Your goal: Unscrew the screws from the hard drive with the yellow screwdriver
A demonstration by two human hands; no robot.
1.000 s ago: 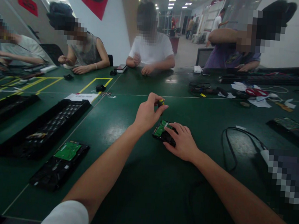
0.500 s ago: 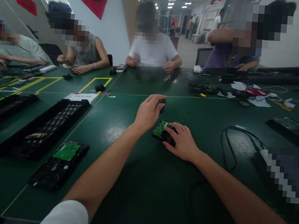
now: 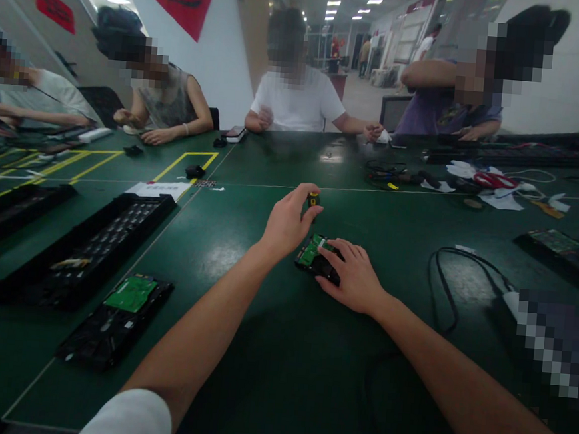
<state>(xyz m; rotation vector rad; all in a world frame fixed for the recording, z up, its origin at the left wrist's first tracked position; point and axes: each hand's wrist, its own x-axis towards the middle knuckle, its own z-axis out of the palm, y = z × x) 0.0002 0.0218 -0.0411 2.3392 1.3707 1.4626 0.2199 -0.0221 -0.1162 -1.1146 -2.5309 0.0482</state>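
Above the far edge of a hard drive [image 3: 311, 252] is my left hand [image 3: 289, 220], its thumb and fingers closed round a short screwdriver [image 3: 313, 199] with a black and yellow handle. The tool's tip is too hard to make out. The hard drive lies on the green table with its green circuit board facing up. My right hand [image 3: 352, 275] rests over the drive's right side, fingers and thumb holding it against the table and hiding part of it. To the left lies a second hard drive [image 3: 115, 320], also board side up.
A long black tray [image 3: 91, 248] stands at the left, with a white paper label [image 3: 159, 189] behind it. Black cable [image 3: 435, 275] loops at the right near a pixelated device. Another circuit-board unit [image 3: 562, 255] and scraps and cables lie further back. Several people sit across the table.
My left hand has turned the screwdriver slightly, so its yellow marking now shows. My right hand and the drive stay put. The person opposite has stretched an arm to the right.
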